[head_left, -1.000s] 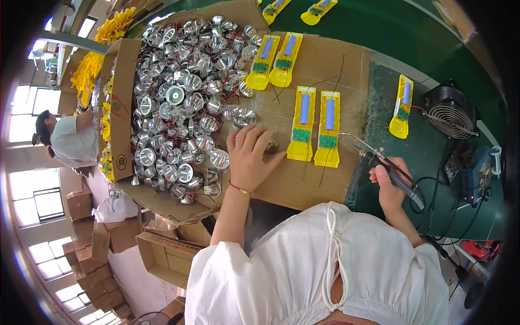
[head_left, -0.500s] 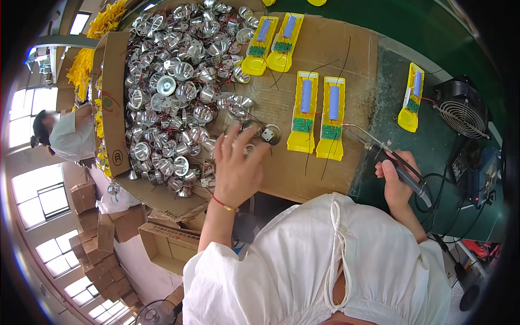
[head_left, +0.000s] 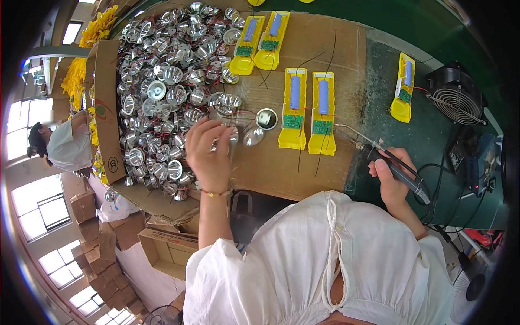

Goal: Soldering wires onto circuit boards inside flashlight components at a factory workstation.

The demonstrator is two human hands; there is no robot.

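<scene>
My right hand [head_left: 394, 176] grips a soldering iron [head_left: 398, 172] with a bent metal tube along it; its front end reaches the green circuit board [head_left: 322, 128] in a yellow flashlight housing [head_left: 322, 146]. A similar yellow housing [head_left: 292, 142] lies just left of it, each with a purple battery cell and loose dark wires. My left hand [head_left: 208, 154] is over the near right edge of a heap of silvery reflector cups [head_left: 176, 95], fingers loosely bent and apart. Two reflectors, one upright cup [head_left: 266, 118] and one tilted cup [head_left: 254, 136], lie between my left hand and the housings.
Cardboard [head_left: 346, 70] covers the bench under the housings. Two more yellow housings [head_left: 269, 58] lie at the back, another [head_left: 401, 111] at right beside a black fan [head_left: 460, 108]. A blue device [head_left: 479, 173] with cables stands right. Another person [head_left: 70, 143] is far left.
My left hand has moved left, away from the two loose reflectors, toward the heap. The right hand and soldering iron stay at the same board. The whole view has shifted slightly.
</scene>
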